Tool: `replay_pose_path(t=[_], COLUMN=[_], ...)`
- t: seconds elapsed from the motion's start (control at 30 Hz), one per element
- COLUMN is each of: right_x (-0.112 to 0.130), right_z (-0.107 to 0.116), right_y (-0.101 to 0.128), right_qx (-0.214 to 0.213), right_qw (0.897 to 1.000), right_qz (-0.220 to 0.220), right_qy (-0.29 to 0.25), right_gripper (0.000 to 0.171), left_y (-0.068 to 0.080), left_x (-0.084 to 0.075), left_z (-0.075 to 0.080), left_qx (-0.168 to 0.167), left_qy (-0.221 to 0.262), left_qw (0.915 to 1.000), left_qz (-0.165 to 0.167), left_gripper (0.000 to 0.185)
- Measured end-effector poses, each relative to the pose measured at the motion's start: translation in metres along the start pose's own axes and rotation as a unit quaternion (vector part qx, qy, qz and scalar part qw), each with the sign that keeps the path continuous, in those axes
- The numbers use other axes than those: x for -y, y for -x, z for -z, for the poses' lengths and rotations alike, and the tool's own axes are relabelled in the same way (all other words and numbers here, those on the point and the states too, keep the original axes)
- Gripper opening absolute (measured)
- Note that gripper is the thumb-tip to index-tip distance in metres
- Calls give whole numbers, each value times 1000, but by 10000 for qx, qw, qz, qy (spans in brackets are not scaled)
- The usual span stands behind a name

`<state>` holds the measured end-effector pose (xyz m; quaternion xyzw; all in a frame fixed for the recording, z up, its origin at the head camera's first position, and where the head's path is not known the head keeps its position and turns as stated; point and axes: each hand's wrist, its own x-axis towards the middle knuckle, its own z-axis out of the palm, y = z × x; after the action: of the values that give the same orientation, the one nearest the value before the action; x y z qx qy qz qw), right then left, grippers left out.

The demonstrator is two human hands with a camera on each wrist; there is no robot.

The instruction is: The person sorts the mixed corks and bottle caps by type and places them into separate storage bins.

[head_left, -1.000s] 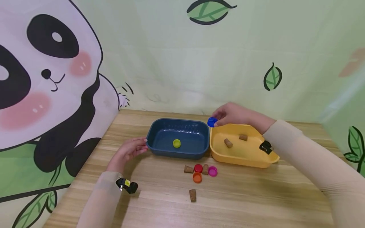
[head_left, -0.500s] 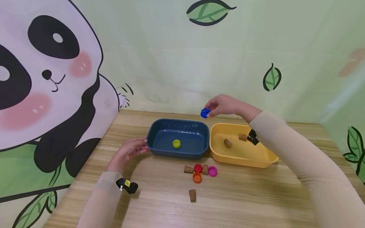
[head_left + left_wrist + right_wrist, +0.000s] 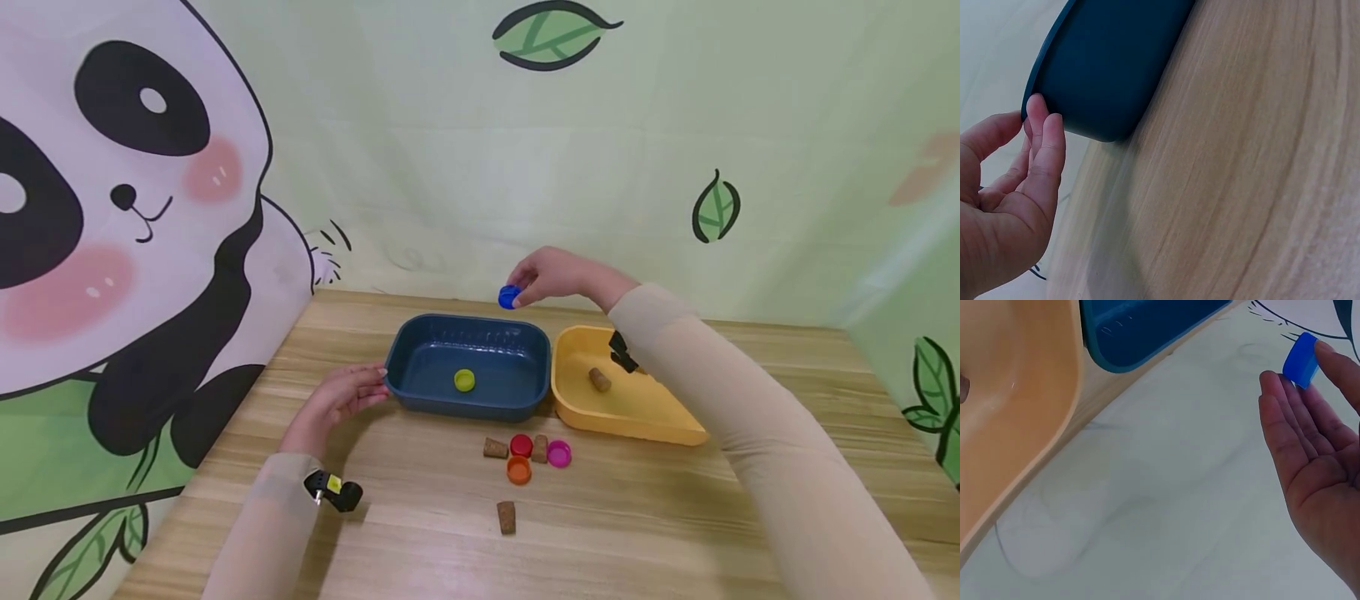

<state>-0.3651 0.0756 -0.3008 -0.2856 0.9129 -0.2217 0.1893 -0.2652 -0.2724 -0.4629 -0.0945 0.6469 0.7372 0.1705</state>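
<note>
- Head view: the right hand point(image 3: 551, 275) pinches a blue cap point(image 3: 509, 297) between thumb and fingertips, in the air by the far rim of the dark blue tray point(image 3: 468, 410), appearing over that rim's right half.
- Right wrist view shows the cap nearly edge-on, its longer dimension running steeply from upper right to lower left; which way its open side faces, I cannot tell.
- The left hand point(image 3: 1016, 187) grips the dark blue tray's left end, thumb at the rim and fingers against the outer wall.
- That tray's long axis runs left to right; a yellow-green cap point(image 3: 464, 380) lies inside.
- Just to its right, the yellow tray point(image 3: 630, 426) holds a slanting cork point(image 3: 599, 379).
- On the table point(image 3: 420, 517), nearer the person, are red point(image 3: 521, 445), orange point(image 3: 519, 470) and magenta point(image 3: 558, 454) caps, the orange and magenta ones lying open side up.
- Of three corks there, the left one point(image 3: 495, 448) points sideways; the other two point roughly away from the person.
</note>
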Motion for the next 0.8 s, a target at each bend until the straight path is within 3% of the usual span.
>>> replay_pose_path(t=[0.43,0.8], right_x=[12,14], right_z=[-32,-49], right_y=[-37,-54], right_qx=[59,159], right_qw=[9999,9998], right_qz=[77,33], right_qy=[-94,-122], right_gripper=[39,41], left_y=[2,1], left_x=[0,1], left_z=[1,1], left_qx=[1,56], left_qy=[59,42], left_qw=[10000,10000], left_qz=[0,-56], left_gripper=[40,51])
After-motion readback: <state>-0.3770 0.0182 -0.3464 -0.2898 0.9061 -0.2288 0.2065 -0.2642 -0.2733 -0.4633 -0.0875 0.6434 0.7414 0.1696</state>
